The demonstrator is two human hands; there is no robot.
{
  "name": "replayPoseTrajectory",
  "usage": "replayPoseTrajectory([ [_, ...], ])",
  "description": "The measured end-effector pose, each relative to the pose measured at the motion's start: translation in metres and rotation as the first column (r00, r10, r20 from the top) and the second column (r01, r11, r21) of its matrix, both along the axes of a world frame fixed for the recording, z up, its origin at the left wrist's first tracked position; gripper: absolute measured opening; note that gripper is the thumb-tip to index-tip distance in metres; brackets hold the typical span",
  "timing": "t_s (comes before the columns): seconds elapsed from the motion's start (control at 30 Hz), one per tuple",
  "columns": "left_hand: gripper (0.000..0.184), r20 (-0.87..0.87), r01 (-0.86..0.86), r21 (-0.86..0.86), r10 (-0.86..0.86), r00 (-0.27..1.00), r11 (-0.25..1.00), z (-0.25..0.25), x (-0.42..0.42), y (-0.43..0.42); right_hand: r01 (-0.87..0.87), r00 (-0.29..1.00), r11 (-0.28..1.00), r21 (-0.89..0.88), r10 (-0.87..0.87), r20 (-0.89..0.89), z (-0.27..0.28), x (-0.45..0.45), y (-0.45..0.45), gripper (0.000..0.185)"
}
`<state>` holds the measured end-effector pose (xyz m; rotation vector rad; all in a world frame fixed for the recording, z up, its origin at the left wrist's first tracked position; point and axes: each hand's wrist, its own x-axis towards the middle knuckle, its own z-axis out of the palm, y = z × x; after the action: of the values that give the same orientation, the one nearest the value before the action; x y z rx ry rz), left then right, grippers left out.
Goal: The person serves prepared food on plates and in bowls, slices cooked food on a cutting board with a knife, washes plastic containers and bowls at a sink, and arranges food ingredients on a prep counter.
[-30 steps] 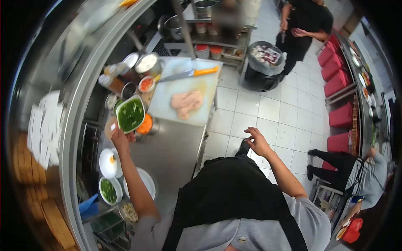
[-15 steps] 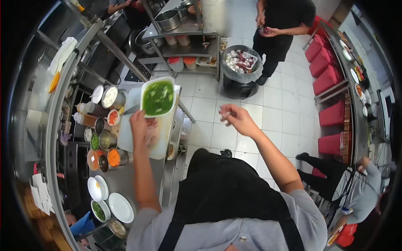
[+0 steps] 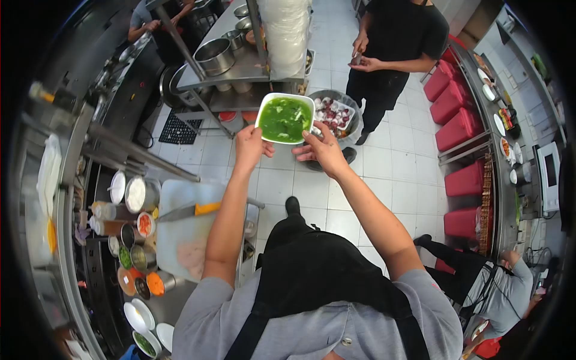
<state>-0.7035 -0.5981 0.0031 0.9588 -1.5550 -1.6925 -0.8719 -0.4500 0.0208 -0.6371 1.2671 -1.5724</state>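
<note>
The left hand [image 3: 254,147] and right hand [image 3: 321,147], each partly closed, grip the square bowl [image 3: 288,96] of green soup [image 3: 284,120], raised and not set down.

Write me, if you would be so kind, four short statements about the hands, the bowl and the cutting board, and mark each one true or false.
1. The left hand and right hand both touch the white bowl. True.
2. The white bowl rests on the cutting board. False: it is held up, apart from the board.
3. The white bowl contains green food. True.
4. The knife on the cutting board has a black handle. False: its handle is orange.
</note>
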Motion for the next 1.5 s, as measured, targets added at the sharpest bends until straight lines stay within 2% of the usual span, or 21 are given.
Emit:
replayPoseTrajectory([
  [0.07, 0.030, 0.019, 0.039, -0.004, -0.039, 0.999, 0.999, 0.003, -0.030, -0.022, 0.114, 0.993, 0.993, -0.009, -0.114, 0.022, 0.001, -0.015, -0.024, 0.058],
  [0.23, 0.031, -0.017, 0.104, -0.011, -0.104, 0.994, 0.995, 0.027, -0.101, -0.076, 0.253, 0.966, 0.964, -0.088, -0.256, -0.028, -0.007, -0.077, -0.087, 0.056],
  [0.33, 0.033, -0.001, 0.197, -0.078, -0.198, 0.980, 0.977, 0.037, -0.140, -0.112, 0.305, 0.943, 0.949, -0.079, -0.313, -0.113, 0.010, -0.113, -0.115, 0.054],
  [0.43, 0.035, -0.004, 0.215, -0.086, -0.216, 0.976, 0.973, 0.055, -0.182, -0.139, 0.384, 0.912, 0.919, -0.084, -0.392, -0.118, 0.030, -0.152, -0.143, 0.053],
  [0.5, 0.040, -0.063, 0.259, -0.005, -0.259, 0.964, 0.966, 0.062, -0.210, -0.156, 0.401, 0.899, 0.914, -0.060, -0.405, -0.164, 0.049, -0.178, -0.155, 0.051],
  [0.57, 0.043, -0.118, 0.280, 0.095, -0.268, 0.956, 0.955, 0.071, -0.232, -0.167, 0.394, 0.909, 0.915, -0.083, -0.402, -0.110, 0.046, -0.213, -0.171, 0.054],
  [0.6, 0.049, -0.101, 0.315, 0.105, -0.305, 0.947, 0.943, 0.075, -0.239, -0.174, 0.399, 0.908, 0.914, -0.071, -0.405, -0.108, 0.046, -0.228, -0.177, 0.055],
  [0.7, 0.052, -0.077, 0.278, 0.084, -0.272, 0.959, 0.957, 0.079, -0.242, -0.186, 0.404, 0.908, 0.913, -0.047, -0.407, -0.099, 0.043, -0.274, -0.197, 0.055],
  [0.8, 0.047, -0.014, 0.295, 0.060, -0.294, 0.956, 0.954, 0.060, -0.224, -0.204, 0.417, 0.904, 0.909, -0.022, -0.417, -0.095, 0.032, -0.317, -0.221, 0.055],
  [0.93, 0.041, 0.085, 0.257, 0.135, -0.270, 0.959, 0.957, 0.018, -0.184, -0.201, 0.447, 0.891, 0.894, -0.036, -0.449, -0.068, -0.008, -0.375, -0.269, 0.056],
  [0.97, 0.036, 0.059, 0.252, 0.157, -0.264, 0.963, 0.955, -0.004, -0.171, -0.196, 0.451, 0.890, 0.892, -0.024, -0.452, -0.066, -0.018, -0.388, -0.282, 0.056],
  [1.07, 0.032, 0.236, 0.115, 0.286, -0.187, 0.954, 0.951, -0.068, -0.132, -0.166, 0.471, 0.881, 0.882, 0.038, -0.466, -0.085, -0.045, -0.423, -0.329, 0.054],
  [1.13, 0.027, 0.351, 0.060, 0.291, -0.165, 0.922, 0.955, -0.123, -0.093, -0.138, 0.466, 0.883, 0.883, 0.057, -0.461, -0.093, -0.066, -0.443, -0.360, 0.054],
  [1.2, 0.026, 0.484, 0.032, 0.275, -0.167, 0.859, 0.961, -0.155, -0.061, -0.103, 0.462, 0.886, 0.883, 0.079, -0.455, -0.094, -0.087, -0.462, -0.395, 0.053],
  [1.23, 0.024, 0.575, 0.212, 0.063, -0.209, 0.791, 0.975, -0.179, -0.039, -0.088, 0.451, 0.891, 0.890, 0.076, -0.443, -0.102, -0.094, -0.469, -0.412, 0.053],
  [1.3, 0.022, 0.739, 0.376, -0.042, -0.225, 0.635, 0.925, -0.198, -0.008, -0.060, 0.427, 0.901, 0.902, 0.070, -0.418, -0.115, -0.109, -0.481, -0.442, 0.054],
  [1.33, 0.020, 0.799, 0.341, 0.042, -0.236, 0.552, 0.939, -0.198, 0.003, -0.048, 0.417, 0.907, 0.906, 0.070, -0.410, -0.097, -0.118, -0.486, -0.458, 0.053],
  [1.4, 0.022, 0.785, 0.127, 0.085, -0.145, 0.603, 0.988, -0.213, 0.036, -0.015, 0.395, 0.918, 0.916, 0.065, -0.392, -0.061, -0.133, -0.494, -0.487, 0.052],
  [1.5, 0.027, 0.817, 0.060, 0.264, -0.256, 0.516, 0.963, -0.195, 0.046, 0.009, 0.361, 0.930, 0.925, 0.114, -0.350, -0.108, -0.155, -0.503, -0.529, 0.050],
])
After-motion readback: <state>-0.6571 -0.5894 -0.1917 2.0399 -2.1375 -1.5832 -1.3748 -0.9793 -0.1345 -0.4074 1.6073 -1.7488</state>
